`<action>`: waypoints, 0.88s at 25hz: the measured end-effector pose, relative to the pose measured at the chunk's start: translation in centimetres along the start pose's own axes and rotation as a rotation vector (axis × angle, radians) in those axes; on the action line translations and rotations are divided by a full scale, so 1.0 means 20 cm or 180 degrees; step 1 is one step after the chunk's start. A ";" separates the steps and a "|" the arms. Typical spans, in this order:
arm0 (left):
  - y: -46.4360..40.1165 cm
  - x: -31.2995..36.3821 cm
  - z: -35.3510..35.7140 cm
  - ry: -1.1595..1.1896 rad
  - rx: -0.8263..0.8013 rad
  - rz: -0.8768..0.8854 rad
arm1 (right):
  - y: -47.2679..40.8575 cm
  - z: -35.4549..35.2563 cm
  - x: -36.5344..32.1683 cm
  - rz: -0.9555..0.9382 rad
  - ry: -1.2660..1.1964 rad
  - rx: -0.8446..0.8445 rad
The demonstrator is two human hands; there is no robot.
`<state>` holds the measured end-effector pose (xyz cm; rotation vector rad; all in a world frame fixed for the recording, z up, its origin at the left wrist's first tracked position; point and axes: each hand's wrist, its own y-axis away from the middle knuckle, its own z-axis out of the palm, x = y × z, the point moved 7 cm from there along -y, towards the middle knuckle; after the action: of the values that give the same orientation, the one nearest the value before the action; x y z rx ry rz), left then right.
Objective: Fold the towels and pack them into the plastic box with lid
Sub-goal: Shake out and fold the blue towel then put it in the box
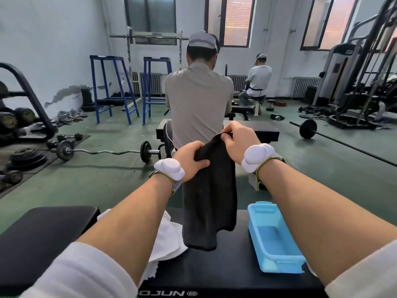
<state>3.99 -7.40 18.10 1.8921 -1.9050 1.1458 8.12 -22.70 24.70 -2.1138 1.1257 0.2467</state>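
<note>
A dark grey towel hangs in the air above the black bench. My left hand grips its upper left edge. My right hand pinches its top corner, a little higher and farther out. The towel's lower end dangles just above the bench. A white towel lies crumpled on the bench under my left forearm. An open light blue plastic box stands on the bench at the right, with nothing inside. No lid shows.
A second black pad lies at the left. A person sits with their back to me on a bench straight ahead, another farther back. Barbells, dumbbells and weight plates litter the green floor; blue racks and a cable machine stand behind.
</note>
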 end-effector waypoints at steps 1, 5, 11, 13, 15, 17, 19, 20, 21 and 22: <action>0.00 -0.01 0.00 0.0101 -0.0130 -0.0026 | -0.01 0.00 0.01 0.0010 0.0048 -0.0021; 0.04 -0.08 0.04 0.1598 -0.0933 -0.0804 | -0.03 0.06 -0.01 -0.0212 0.0539 -0.0156; 0.07 -0.17 -0.04 0.1146 -0.0750 -0.0962 | -0.04 0.08 -0.08 -0.0342 0.0719 -0.0203; 0.06 -0.20 -0.07 0.0675 -0.0682 -0.0775 | -0.04 0.07 -0.10 -0.0414 0.0771 -0.0151; 0.05 -0.22 -0.08 0.0299 -0.0678 -0.0660 | -0.05 0.06 -0.11 -0.0472 0.0742 -0.0043; 0.05 -0.22 -0.09 -0.0259 -0.0624 -0.0551 | -0.07 0.05 -0.12 -0.0467 0.0744 0.0014; 0.06 -0.26 -0.10 -0.0734 -0.0587 -0.0568 | -0.11 0.04 -0.11 -0.0429 0.0646 0.0068; 0.08 -0.31 -0.10 -0.0830 -0.0623 -0.0641 | -0.12 0.03 -0.10 -0.0365 0.0551 0.0116; 0.10 -0.36 -0.11 -0.0802 -0.0680 -0.0761 | -0.14 0.01 -0.07 -0.0262 0.0440 0.0195; 0.13 -0.43 -0.11 -0.0626 -0.0731 -0.0935 | -0.15 -0.02 -0.04 -0.0147 0.0304 0.0312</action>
<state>2.07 0.10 13.16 2.1241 -1.6872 0.6471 9.95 -21.28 26.90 -2.0802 1.1195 0.0681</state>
